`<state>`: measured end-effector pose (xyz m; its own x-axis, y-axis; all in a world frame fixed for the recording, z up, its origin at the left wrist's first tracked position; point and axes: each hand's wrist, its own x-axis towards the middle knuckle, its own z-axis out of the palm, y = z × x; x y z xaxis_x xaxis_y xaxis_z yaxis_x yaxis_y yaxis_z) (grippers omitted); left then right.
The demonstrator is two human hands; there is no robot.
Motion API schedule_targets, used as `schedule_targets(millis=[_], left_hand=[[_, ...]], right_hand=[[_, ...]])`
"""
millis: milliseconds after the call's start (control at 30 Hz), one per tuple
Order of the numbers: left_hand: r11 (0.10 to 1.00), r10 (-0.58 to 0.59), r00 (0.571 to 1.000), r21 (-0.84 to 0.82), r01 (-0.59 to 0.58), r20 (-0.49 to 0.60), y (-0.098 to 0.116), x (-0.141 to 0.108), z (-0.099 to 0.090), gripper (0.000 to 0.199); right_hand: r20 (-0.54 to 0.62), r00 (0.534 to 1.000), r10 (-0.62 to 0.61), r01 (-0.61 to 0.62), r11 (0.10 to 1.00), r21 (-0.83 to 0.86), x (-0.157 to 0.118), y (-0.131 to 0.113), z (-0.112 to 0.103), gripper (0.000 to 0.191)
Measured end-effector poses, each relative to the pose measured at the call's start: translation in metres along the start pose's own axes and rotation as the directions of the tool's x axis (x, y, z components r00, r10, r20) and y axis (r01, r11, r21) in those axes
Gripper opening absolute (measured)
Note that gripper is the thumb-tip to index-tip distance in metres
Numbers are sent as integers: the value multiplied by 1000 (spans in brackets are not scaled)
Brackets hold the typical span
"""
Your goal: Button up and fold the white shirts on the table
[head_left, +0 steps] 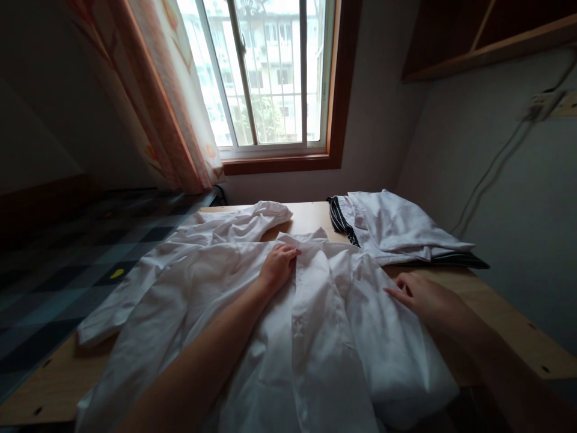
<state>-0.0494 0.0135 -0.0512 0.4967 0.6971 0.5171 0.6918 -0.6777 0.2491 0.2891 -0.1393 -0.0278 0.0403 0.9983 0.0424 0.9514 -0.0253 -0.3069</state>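
A white long-sleeved shirt (315, 313) lies spread with its button front up and its collar toward the window. Near the collar, my left hand (278, 266) is closed, its fingers bent together on the front edge of the shirt. My right hand (417, 294) is beside the sleeve on the right, thumb and forefinger parted, with the thumb tip close to the cloth or touching it. Its other fingers are partly hidden. Another white garment (225, 224) lies rumpled behind and left of the shirt, partly covered by it.
A folded pile of white cloth (387, 222) and a black striped garment (338, 218) lie at the back right of the wooden table (509, 307). A checked bed cover (54, 270) borders the left side. Behind are a window (274, 78) and a curtain (166, 102).
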Motion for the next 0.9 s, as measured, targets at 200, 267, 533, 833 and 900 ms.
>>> schedule_targets(millis=[200, 267, 533, 833, 900], left_hand=[[1000, -10, 1000, 0, 10, 0, 0, 0, -2, 27], [1000, -2, 1000, 15, 2, 10, 1, 0, -4, 26], [990, 121, 992, 70, -124, 43, 12, 1, -12, 31], [1000, -12, 999, 22, 12, -32, 8, 1, -2, 30], [1000, -18, 1000, 18, 18, 3, 6, 2, 0, 26]], right_hand=[[-166, 986, 1, 37, 973, 229, -9, -9, -15, 30], [-269, 961, 67, 0, 971, 240, -10, -5, -30, 29], [-316, 949, -22, -54, 972, -230, 26, 35, -109, 29], [-119, 991, -58, -4, 887, -461, 86, 62, -123, 30], [-134, 984, -115, 27, 847, -530, 88, 51, -104, 19]])
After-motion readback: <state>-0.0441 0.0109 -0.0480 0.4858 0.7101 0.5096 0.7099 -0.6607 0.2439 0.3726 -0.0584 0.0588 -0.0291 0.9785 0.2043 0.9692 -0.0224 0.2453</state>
